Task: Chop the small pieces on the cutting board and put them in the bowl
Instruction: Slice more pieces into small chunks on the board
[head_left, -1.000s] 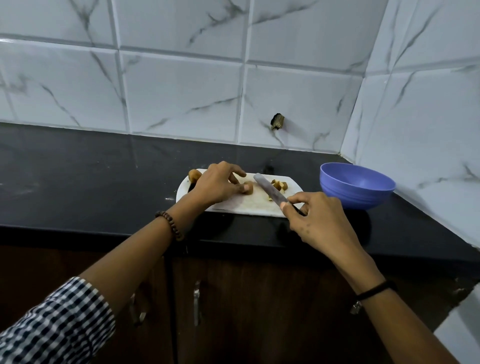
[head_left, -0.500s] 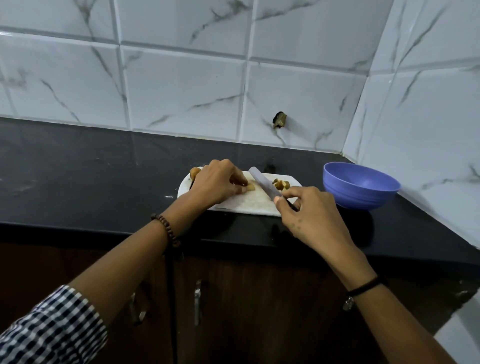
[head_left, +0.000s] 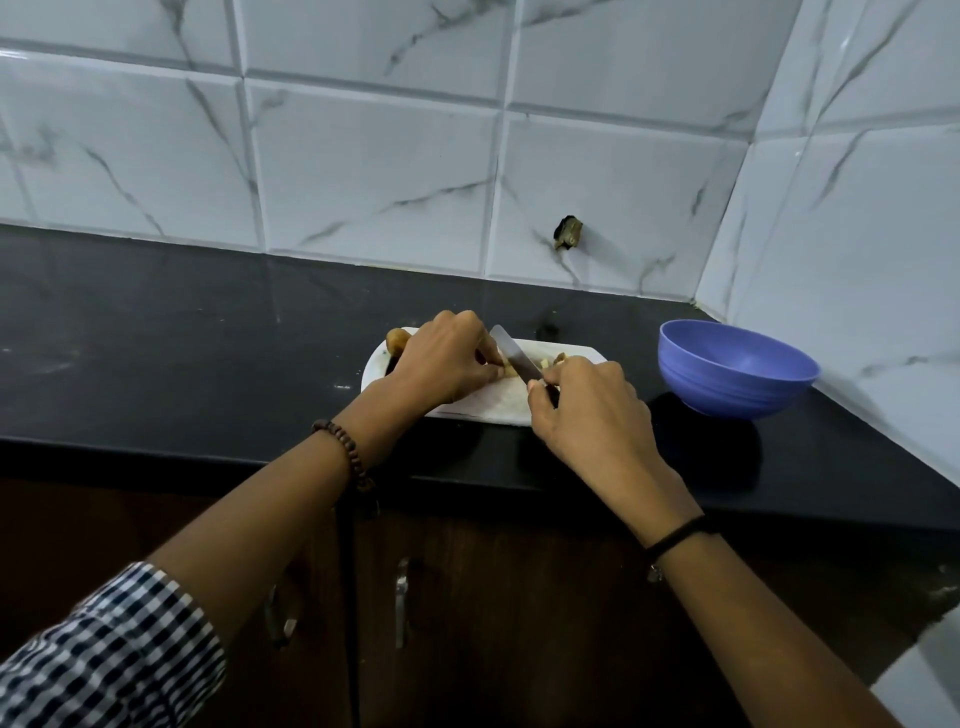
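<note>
Sitting at the right of the frame, the purple bowl (head_left: 732, 364) showed plain purple inside, near the cutting board (head_left: 483, 408) at centre on the black table (head_left: 208, 353). The left hand (head_left: 441, 364) pinched a small piece (head_left: 506, 370) on the board; the right hand (head_left: 587, 410) kept its grip curled round the knife (head_left: 511, 356), with cut pieces (head_left: 553, 360) just beyond the blade.

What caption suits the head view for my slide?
Chopping: left hand holds a small piece on the white cutting board, right hand cuts it with a knife, purple bowl at right.
</note>
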